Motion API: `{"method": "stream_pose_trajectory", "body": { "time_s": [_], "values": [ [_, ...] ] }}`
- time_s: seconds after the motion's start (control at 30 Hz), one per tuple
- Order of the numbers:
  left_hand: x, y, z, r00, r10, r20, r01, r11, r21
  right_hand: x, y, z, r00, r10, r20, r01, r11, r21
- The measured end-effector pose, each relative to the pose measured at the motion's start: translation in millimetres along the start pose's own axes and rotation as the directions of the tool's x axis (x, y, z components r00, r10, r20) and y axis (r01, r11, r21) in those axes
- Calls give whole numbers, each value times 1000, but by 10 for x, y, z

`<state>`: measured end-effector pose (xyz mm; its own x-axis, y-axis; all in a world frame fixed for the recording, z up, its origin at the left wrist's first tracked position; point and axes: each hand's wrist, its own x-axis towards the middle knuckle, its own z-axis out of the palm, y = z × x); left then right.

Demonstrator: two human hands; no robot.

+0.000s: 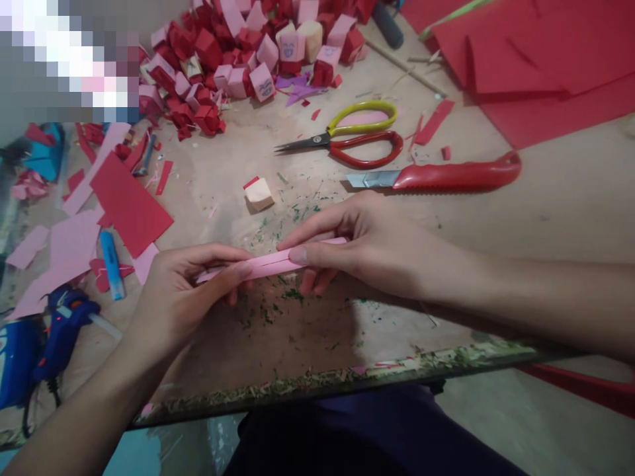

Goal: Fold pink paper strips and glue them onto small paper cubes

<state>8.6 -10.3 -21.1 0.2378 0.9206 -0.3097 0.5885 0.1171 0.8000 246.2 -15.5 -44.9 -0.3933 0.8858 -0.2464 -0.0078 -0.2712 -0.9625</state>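
A folded pink foam or paper strip [272, 263] is stretched between my two hands above the table, a dark seam line running along it. My left hand [198, 274] pinches its left end between thumb and fingers. On the other side my right hand [342, 241] grips it, thumb on top and fingers behind and beneath. Just beyond the hands lies a small cream block [258, 194] with a red edge. Scissors [322, 141] with one yellow and one red handle rest further back, and a red-handled utility knife [446, 177] lies near my right wrist.
Many pink and red paper cubes [238, 59] are heaped at the back. Red sheets [540, 73] cover the far right. Red and pink scraps [131, 205], a blue marker-like stick [112, 264] and a blue glue gun [67, 324] lie left. The table's front edge [278, 390] is littered with shavings.
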Motion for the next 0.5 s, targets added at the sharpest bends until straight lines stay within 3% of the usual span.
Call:
{"method": "stream_pose_trajectory", "body": {
  "time_s": [0.13,0.33,0.5],
  "values": [
    [31,-62,-20,1000,28,12,-27,995,-98,7,-11,-6,1000,0,11,1,999,-47],
    [51,-125,-40,986,-7,167,59,949,-309,-6,-54,1,1000,-2,-15,1,998,-64],
    [37,-122,-48,994,7,113,35,930,-366,-10,-71,16,1000,4,-31,-5,1000,-29]
  ]
}}
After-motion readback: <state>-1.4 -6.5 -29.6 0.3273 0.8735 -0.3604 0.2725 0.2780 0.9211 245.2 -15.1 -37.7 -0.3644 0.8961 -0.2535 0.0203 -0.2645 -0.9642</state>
